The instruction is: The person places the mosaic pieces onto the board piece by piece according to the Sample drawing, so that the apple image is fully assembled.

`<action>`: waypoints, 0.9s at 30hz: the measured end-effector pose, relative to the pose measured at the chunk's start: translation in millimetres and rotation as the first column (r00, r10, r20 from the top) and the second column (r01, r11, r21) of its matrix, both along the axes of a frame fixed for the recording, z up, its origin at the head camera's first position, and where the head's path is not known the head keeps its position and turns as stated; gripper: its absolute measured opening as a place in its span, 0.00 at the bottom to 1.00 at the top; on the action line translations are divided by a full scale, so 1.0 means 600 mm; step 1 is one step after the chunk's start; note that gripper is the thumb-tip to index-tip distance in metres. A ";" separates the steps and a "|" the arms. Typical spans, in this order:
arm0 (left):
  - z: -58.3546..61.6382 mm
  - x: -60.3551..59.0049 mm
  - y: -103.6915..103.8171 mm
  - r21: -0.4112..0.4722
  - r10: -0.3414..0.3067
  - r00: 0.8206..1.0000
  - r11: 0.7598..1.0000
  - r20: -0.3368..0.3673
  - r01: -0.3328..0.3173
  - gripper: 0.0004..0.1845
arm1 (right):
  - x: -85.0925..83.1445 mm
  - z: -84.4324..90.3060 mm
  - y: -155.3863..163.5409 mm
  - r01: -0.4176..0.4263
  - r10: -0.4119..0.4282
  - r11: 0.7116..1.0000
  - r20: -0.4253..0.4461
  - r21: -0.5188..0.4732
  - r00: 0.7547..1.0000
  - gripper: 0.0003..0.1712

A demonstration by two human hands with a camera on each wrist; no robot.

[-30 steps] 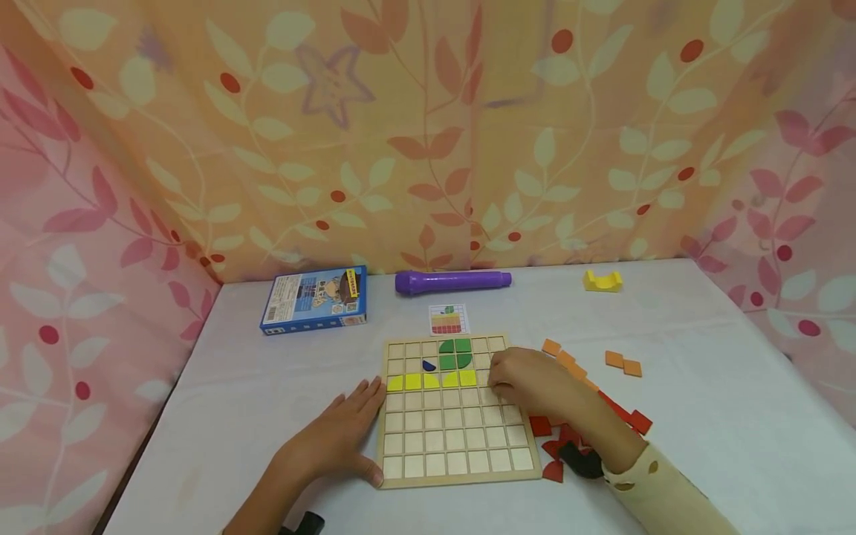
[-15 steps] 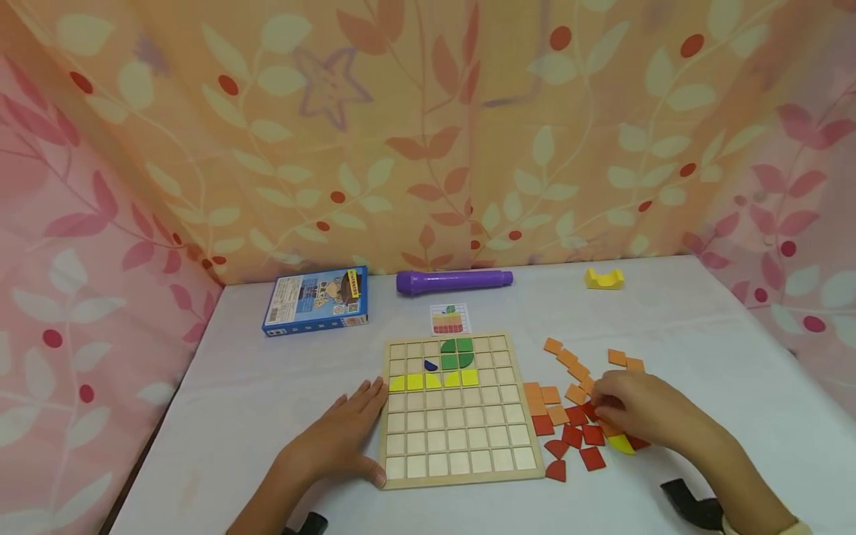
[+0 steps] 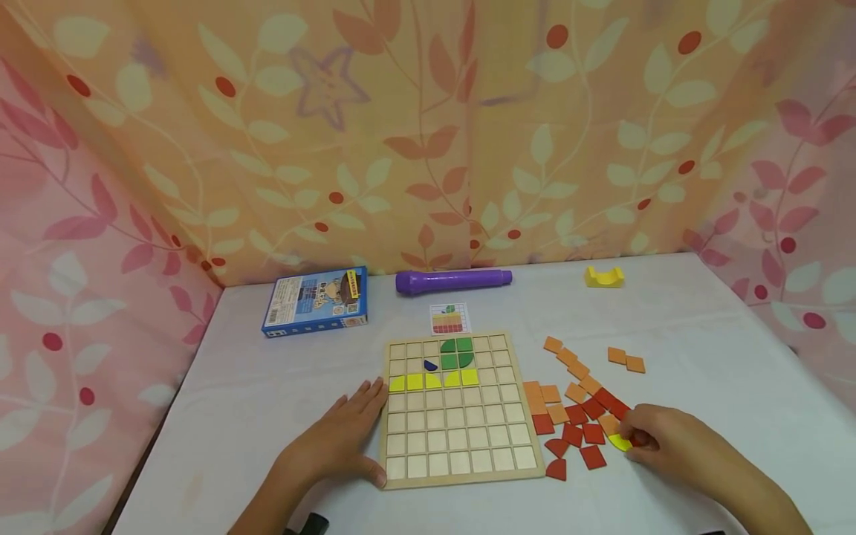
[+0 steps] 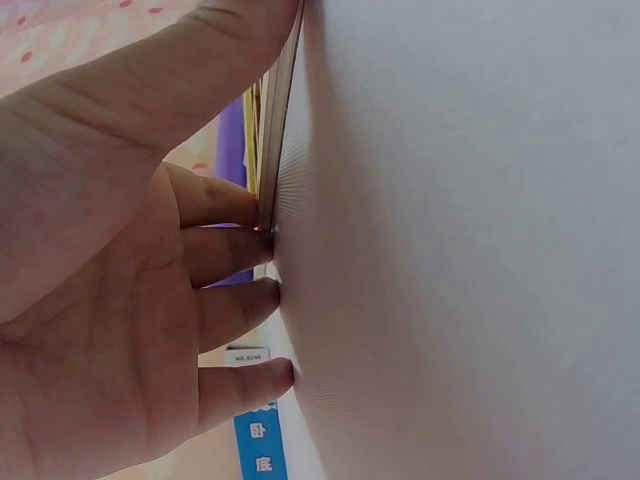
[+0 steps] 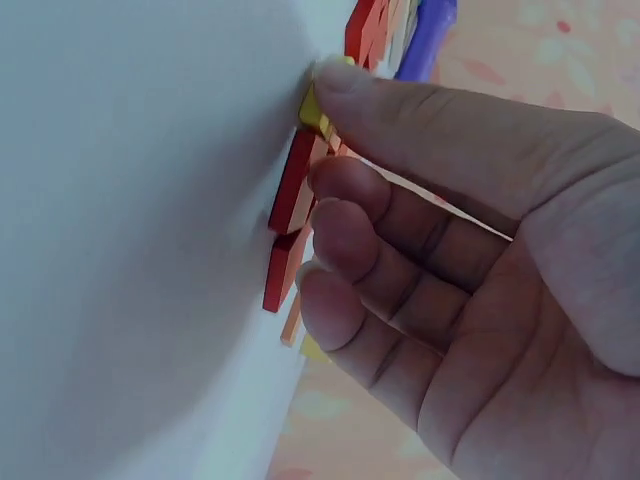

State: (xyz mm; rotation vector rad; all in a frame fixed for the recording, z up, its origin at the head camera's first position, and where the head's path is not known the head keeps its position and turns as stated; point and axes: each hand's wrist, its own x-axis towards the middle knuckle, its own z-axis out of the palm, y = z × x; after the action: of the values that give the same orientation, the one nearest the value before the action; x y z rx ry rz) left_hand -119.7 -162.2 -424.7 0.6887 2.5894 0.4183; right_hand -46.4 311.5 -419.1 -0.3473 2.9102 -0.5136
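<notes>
Your right hand (image 3: 669,438) is down on the white table (image 3: 702,357), with its thumb and bent fingers nipping the yellow piece (image 3: 619,443) at the near edge of the loose pile. The piece lies flat on the table, just beside the red pieces (image 3: 582,431). Your left hand (image 3: 341,435) lies flat and loose, with straight fingers pressing on the left side of the wooden board (image 3: 461,446).

I think you are picking up this yellow piece. Get your thumb tip under its edge and tip it up a little, so it does not slide. Try not to bump the red ones touching it. Keep your left hand on the board so it stays put.

Now count. On the board there are five yellow pieces in one row (image 3: 433,381), a green clump (image 3: 456,354) of about four, and one dark blue piece (image 3: 430,365). Off the board there is one yellow piece, about ten red ones, and about eleven orange pieces (image 3: 568,364); some hide under your hand, so I cannot be sure. Behind the board sit one little picture card (image 3: 449,319), one blue box (image 3: 316,300), one purple pen (image 3: 453,281) and one yellow block (image 3: 605,277).
</notes>
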 end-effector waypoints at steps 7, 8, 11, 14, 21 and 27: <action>0.000 0.000 0.001 -0.005 0.000 1.000 1.000 -0.004 0.000 0.72 | 0.000 0.002 -0.011 0.014 -0.014 1.000 -0.023 0.022 1.000 0.14; 0.001 0.001 0.002 -0.005 0.001 1.000 1.000 -0.004 -0.002 0.72 | -0.001 0.002 -0.012 0.005 -0.004 1.000 -0.028 0.020 1.000 0.14; 0.001 0.001 0.001 -0.011 0.000 1.000 1.000 -0.006 0.000 0.72 | -0.003 0.001 -0.011 -0.030 0.032 0.999 -0.048 0.031 0.998 0.15; 0.001 0.001 0.002 -0.007 -0.003 1.000 1.000 -0.011 0.003 0.72 | -0.003 -0.002 -0.007 -0.096 0.097 0.995 -0.078 0.010 0.992 0.17; 0.000 0.001 0.002 0.006 -0.007 1.000 1.000 -0.014 0.007 0.72 | 0.002 -0.013 -0.001 -0.213 0.199 0.974 -0.157 -0.080 0.967 0.22; 0.000 0.000 0.001 0.000 -0.003 1.000 1.000 -0.006 0.003 0.72 | 0.011 -0.010 -0.008 0.035 -0.035 0.999 -0.061 0.004 0.998 0.15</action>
State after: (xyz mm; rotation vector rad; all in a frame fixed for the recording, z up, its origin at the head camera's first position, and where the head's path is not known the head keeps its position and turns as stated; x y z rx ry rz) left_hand -119.8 -161.4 -424.8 0.6944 2.5934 0.4166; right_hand -40.0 306.6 -425.1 -0.3176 2.9808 -0.5101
